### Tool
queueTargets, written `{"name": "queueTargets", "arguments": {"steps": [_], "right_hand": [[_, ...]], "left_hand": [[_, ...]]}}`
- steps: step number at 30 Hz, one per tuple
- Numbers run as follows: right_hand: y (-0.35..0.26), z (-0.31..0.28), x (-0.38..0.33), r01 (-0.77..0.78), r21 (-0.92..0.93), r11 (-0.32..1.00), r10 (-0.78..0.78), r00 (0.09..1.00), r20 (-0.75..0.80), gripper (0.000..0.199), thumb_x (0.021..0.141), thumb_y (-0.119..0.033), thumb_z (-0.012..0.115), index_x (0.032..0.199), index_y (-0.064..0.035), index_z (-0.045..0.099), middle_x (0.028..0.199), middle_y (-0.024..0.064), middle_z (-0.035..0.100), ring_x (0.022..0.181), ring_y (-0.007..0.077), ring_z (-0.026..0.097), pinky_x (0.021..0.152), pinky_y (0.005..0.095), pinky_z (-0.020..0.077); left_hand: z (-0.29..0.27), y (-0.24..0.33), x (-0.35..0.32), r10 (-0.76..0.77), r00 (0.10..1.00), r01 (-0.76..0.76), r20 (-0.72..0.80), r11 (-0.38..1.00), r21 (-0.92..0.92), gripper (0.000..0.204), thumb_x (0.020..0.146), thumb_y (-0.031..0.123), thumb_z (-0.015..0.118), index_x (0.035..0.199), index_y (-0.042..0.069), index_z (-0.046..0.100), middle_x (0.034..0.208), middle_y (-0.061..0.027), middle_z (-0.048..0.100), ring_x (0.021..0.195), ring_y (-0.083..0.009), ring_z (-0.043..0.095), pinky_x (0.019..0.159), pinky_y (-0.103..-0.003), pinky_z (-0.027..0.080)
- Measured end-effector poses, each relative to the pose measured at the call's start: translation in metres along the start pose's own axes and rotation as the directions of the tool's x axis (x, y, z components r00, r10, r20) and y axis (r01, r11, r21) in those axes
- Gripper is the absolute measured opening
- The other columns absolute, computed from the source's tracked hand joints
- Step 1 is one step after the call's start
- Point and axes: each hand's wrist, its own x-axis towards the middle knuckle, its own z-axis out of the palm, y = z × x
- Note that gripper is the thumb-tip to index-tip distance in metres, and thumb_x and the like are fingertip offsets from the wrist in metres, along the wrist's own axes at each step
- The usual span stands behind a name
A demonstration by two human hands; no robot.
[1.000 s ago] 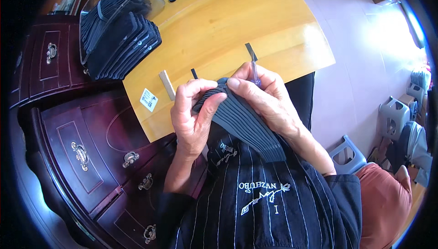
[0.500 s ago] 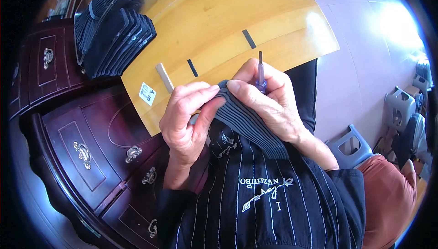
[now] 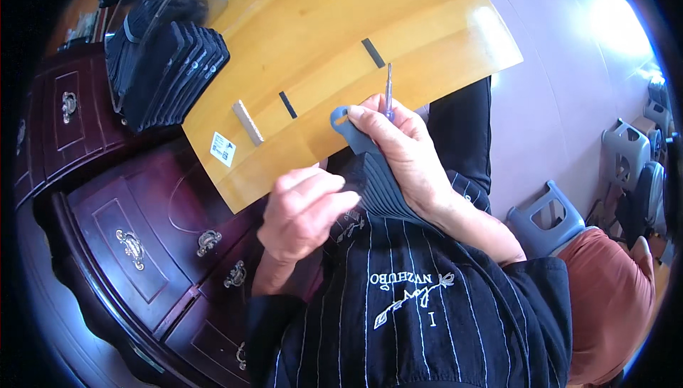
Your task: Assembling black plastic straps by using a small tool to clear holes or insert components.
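Observation:
My right hand [image 3: 402, 142] is closed on a stack of blue-grey ribbed pieces [image 3: 391, 187], with the thumb on the flat top piece. That piece ends in a rounded tip with a hole [image 3: 340, 119]. A slim tool with a clear purple handle [image 3: 389, 96] is also tucked in the right hand, its thin shaft pointing up. Left of the stack, my left hand [image 3: 302, 210] has its fingers curled and slightly blurred. A dark, smeared patch [image 3: 358, 174] shows at its fingertips, too unclear to name.
On the yellow table [image 3: 320, 39] lie two dark strips [image 3: 288, 105], a pale strip [image 3: 247, 123] and a white label [image 3: 223, 149]. Flat black pieces [image 3: 171, 75] stand stacked by a clear holder at left. Dark red drawers [image 3: 128, 238] are below. Grey stools [image 3: 548, 217] and another person's sleeve [image 3: 605, 295] are at right.
My left hand has come away from the top of the stack, moving down. The holed tip now shows uncovered. My right hand has shifted slightly left, still holding stack and tool.

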Motion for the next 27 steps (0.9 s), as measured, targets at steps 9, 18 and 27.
{"name": "queueTargets", "arguments": {"steps": [9, 18, 27], "right_hand": [[-0.008, 0.008, -0.006, 0.154, -0.139, 0.978, -0.15, 0.988, 0.038, 0.016, 0.094, -0.018, 0.059, 0.087, -0.0042, 0.055, 0.069, -0.0045, 0.054, 0.058, 0.0004, 0.047, 0.052, 0.0158, 0.0389], [-0.007, 0.004, 0.001, -0.011, -0.076, 0.997, -0.007, 0.973, -0.232, 0.016, 0.093, -0.021, 0.061, 0.089, -0.0071, 0.054, 0.072, -0.0035, 0.055, 0.06, 0.0003, 0.048, 0.053, 0.0154, 0.0398], [-0.013, 0.02, -0.016, 0.259, -0.209, 0.943, -0.242, 0.965, 0.104, 0.013, 0.091, -0.014, 0.063, 0.093, -0.0026, 0.058, 0.079, 0.0002, 0.061, 0.069, 0.0025, 0.055, 0.063, 0.0176, 0.0468]], "left_hand": [[0.012, -0.013, -0.009, -0.514, 0.858, 0.444, 0.008, 0.733, -0.516, 0.024, 0.085, 0.005, 0.067, 0.105, -0.002, 0.057, 0.095, -0.0123, 0.061, 0.084, -0.0179, 0.059, 0.077, -0.028, 0.048], [-0.019, -0.014, 0.006, 0.054, 0.935, 0.113, 0.35, 0.891, -0.439, 0.012, 0.086, 0.014, 0.061, 0.088, 0.004, 0.067, 0.085, -0.007, 0.066, 0.076, -0.0225, 0.062, 0.071, -0.033, 0.05], [0.0, -0.021, -0.001, -0.42, 0.901, 0.386, 0.105, 0.67, -0.634, 0.026, 0.086, -0.002, 0.063, 0.108, -0.002, 0.05, 0.096, -0.0136, 0.061, 0.085, -0.0161, 0.059, 0.077, -0.026, 0.048]]}}
